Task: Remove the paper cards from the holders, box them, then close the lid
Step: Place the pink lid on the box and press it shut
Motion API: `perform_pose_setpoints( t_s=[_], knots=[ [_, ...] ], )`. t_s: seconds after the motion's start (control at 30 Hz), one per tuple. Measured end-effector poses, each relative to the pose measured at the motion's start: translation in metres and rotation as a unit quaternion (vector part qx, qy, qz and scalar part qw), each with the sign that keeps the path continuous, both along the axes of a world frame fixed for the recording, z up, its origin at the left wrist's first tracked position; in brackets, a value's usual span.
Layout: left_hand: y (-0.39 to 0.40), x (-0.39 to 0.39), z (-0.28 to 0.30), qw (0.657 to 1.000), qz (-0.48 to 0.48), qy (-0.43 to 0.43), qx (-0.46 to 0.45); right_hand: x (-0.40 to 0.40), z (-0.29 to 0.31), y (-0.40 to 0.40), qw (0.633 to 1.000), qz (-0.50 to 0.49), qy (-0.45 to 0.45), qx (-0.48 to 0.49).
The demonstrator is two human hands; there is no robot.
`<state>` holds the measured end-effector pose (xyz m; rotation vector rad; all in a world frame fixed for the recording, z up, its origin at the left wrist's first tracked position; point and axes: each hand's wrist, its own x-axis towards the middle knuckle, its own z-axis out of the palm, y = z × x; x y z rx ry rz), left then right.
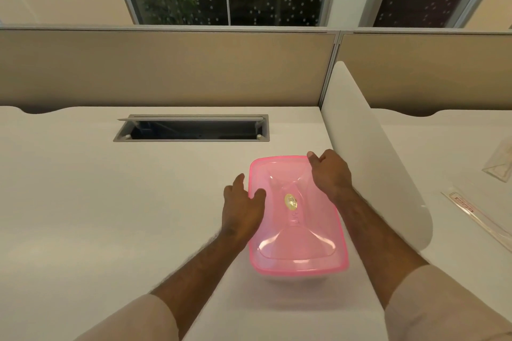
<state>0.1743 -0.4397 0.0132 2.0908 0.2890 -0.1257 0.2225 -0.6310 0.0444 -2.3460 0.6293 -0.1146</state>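
A clear box with a translucent pink lid (297, 232) stands on the white desk, right of centre, with the lid lying on top. A small gold sticker sits on the lid's middle. My left hand (242, 203) lies against the lid's left edge, thumb on top and fingers down the side. My right hand (329, 171) grips the lid's far right corner with curled fingers. On the neighbouring desk at the right lie clear plastic card holders (498, 166), and one flat holder with a red-printed strip (471, 213). I cannot see inside the box.
A white curved divider (368, 158) stands just right of the box, between the two desks. An open cable tray slot (191, 128) is cut into the desk (97, 188) at the back. Beige partition panels close off the far side.
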Motion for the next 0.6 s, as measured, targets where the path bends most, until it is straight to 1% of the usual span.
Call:
perform_pose_setpoints(
  t_s=[0.13,0.3,0.43,0.6],
  knots=[
    [-0.003,0.039,0.015,0.999,-0.001,-0.038,0.006,0.000,-0.002,-0.003,1.000,0.003,-0.012,-0.024],
    [-0.015,0.070,0.017,1.000,-0.017,-0.015,-0.020,-0.001,-0.002,-0.002,0.998,0.000,-0.041,-0.052],
    [-0.018,0.070,0.007,0.998,0.006,0.006,-0.065,-0.003,-0.008,-0.005,0.998,-0.012,-0.061,-0.014],
    [-0.018,0.076,0.010,0.991,0.051,0.020,-0.118,-0.002,-0.009,-0.006,0.995,-0.022,-0.091,0.025]
  ],
)
